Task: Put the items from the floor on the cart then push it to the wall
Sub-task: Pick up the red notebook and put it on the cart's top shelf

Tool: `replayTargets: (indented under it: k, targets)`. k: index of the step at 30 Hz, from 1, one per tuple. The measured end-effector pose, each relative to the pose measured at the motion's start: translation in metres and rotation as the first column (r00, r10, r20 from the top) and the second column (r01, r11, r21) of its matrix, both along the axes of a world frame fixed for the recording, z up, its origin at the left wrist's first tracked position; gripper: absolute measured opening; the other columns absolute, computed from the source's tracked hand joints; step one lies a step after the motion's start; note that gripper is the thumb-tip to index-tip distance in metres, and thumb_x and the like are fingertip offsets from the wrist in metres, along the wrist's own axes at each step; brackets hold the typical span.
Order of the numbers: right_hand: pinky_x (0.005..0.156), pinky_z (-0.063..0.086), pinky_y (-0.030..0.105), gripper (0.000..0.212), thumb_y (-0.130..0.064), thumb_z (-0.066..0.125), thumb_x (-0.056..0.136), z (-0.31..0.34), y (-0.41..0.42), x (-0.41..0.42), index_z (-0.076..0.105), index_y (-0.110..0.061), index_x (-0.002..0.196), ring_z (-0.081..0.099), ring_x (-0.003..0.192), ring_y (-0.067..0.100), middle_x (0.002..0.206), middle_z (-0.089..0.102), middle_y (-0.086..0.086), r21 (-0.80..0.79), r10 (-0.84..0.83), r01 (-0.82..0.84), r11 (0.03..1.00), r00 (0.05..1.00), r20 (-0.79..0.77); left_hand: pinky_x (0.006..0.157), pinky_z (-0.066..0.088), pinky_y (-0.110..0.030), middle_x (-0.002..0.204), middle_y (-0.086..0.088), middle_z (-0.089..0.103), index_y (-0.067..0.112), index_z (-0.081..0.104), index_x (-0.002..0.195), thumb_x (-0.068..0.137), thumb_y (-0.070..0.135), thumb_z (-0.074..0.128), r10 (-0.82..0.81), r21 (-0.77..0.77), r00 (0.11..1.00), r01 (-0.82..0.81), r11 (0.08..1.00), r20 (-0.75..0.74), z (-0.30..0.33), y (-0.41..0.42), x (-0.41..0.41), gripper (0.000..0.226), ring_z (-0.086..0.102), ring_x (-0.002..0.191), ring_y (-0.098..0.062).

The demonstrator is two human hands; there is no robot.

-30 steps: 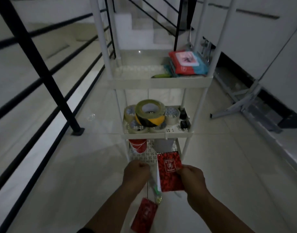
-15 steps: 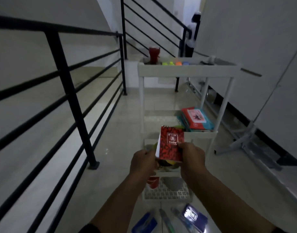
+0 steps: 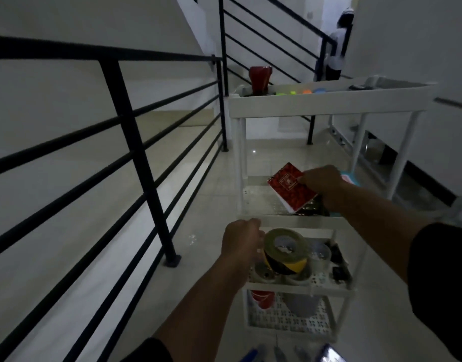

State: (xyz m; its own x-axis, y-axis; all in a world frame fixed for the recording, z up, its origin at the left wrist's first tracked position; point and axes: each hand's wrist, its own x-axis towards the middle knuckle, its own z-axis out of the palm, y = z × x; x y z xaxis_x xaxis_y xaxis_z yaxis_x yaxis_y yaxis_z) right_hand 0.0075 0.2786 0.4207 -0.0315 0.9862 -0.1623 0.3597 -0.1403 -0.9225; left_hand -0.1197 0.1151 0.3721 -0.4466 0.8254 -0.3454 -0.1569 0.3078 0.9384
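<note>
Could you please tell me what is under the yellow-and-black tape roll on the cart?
The tape roll lies on smaller, paler rolls on the cart shelf. Two show at its front edge; any others beneath are covered.

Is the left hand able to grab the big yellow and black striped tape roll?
Probably yes. The left hand is already right beside the yellow and black striped tape roll, which sits on top of other rolls with nothing over it.

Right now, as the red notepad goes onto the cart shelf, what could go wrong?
The right hand holds the red notepad tilted, by one edge, so it may slip. The left hand is closed near the striped tape roll and might knock it. Items still on the floor could block the cart.
</note>
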Motion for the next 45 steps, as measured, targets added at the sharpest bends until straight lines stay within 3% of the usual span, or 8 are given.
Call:
replayTargets:
  k: [3,6,13,17,22,28,33,45]
  targets:
    - [0.093,0.053,0.053,0.034,-0.005,0.069,0.084,0.003,0.029,-0.008,0.063,0.015,0.111,0.067,0.102,0.041,0.109,0.068,0.029,0.099,0.088,-0.097,0.990,0.992,0.090,0.064,0.054,-0.035,0.083,-0.010,0.068,0.006,0.068,0.085,0.090,0.016,0.059,0.046,-0.006,0.997,-0.046,0.999,0.059,-0.007,0.013,0.002,0.014,0.062,0.062,-0.023]
    - [0.092,0.056,0.046,0.035,-0.009,0.075,0.081,0.007,0.048,-0.022,0.067,0.007,0.111,0.069,0.096,0.031,0.109,0.070,0.022,0.096,0.170,-0.194,0.976,0.962,0.214,0.063,0.056,-0.035,0.082,-0.010,0.069,0.007,0.068,0.085,0.090,0.016,0.059,0.059,-0.016,0.995,-0.058,0.998,0.076,-0.010,0.022,0.007,0.014,0.063,0.065,-0.023]
    - [0.089,0.054,0.036,0.037,-0.018,0.068,0.088,0.003,0.079,-0.044,0.066,-0.004,0.122,0.066,0.105,0.030,0.116,0.069,0.017,-0.051,0.417,-0.461,0.886,0.744,0.522,0.076,0.059,-0.044,0.089,-0.011,0.073,0.007,0.071,0.084,0.087,0.021,0.060,0.076,0.006,0.997,-0.076,0.997,0.027,-0.008,0.039,0.013,0.018,0.067,0.077,-0.028]
    - [0.085,0.058,0.032,0.033,-0.021,0.068,0.083,-0.004,0.085,-0.055,0.073,-0.006,0.112,0.070,0.091,0.021,0.104,0.074,0.012,0.035,0.389,-0.531,0.847,0.664,0.638,0.085,0.058,-0.051,0.086,-0.011,0.072,0.012,0.069,0.079,0.088,0.019,0.059,0.071,0.021,0.997,-0.071,0.997,0.008,-0.003,0.041,0.015,0.015,0.068,0.079,-0.030]
    - [0.088,0.052,0.032,0.033,-0.017,0.070,0.082,-0.010,0.072,-0.058,0.072,-0.011,0.115,0.062,0.110,0.023,0.126,0.065,0.007,0.216,0.313,-0.594,0.775,0.658,0.685,0.073,0.058,-0.042,0.082,-0.012,0.072,0.007,0.068,0.085,0.090,0.018,0.057,0.096,0.067,0.995,-0.096,0.993,-0.007,0.002,0.045,0.016,0.016,0.066,0.071,-0.026]
    - [0.095,0.048,0.041,0.039,-0.052,0.071,0.073,-0.018,0.061,-0.051,0.073,-0.031,0.106,0.054,0.112,0.023,0.116,0.065,-0.003,0.236,0.240,-0.693,0.681,0.516,0.822,0.067,0.058,-0.037,0.085,-0.012,0.070,0.007,0.065,0.089,0.092,0.017,0.055,0.094,0.081,0.995,-0.097,0.992,0.030,0.005,0.047,0.017,0.015,0.066,0.070,-0.024]
    - [0.089,0.045,0.042,0.048,-0.057,0.073,0.071,-0.026,0.052,-0.049,0.071,-0.032,0.111,0.050,0.111,0.023,0.112,0.065,-0.004,0.191,0.162,-0.770,0.609,0.357,0.920,0.067,0.059,-0.037,0.085,-0.011,0.070,0.007,0.066,0.093,0.093,0.018,0.055,0.106,0.092,0.994,-0.108,0.990,0.032,0.003,0.045,0.017,0.016,0.067,0.073,-0.024]
    - [0.086,0.054,0.038,0.030,-0.027,0.065,0.086,-0.037,0.024,-0.034,0.068,-0.012,0.113,0.065,0.094,0.022,0.110,0.069,0.010,0.335,0.199,-0.717,0.611,0.549,0.812,0.064,0.054,-0.036,0.084,-0.012,0.072,0.003,0.068,0.089,0.090,0.014,0.057,0.103,0.010,0.995,-0.103,0.995,0.004,-0.004,0.030,0.019,0.015,0.067,0.069,-0.028]
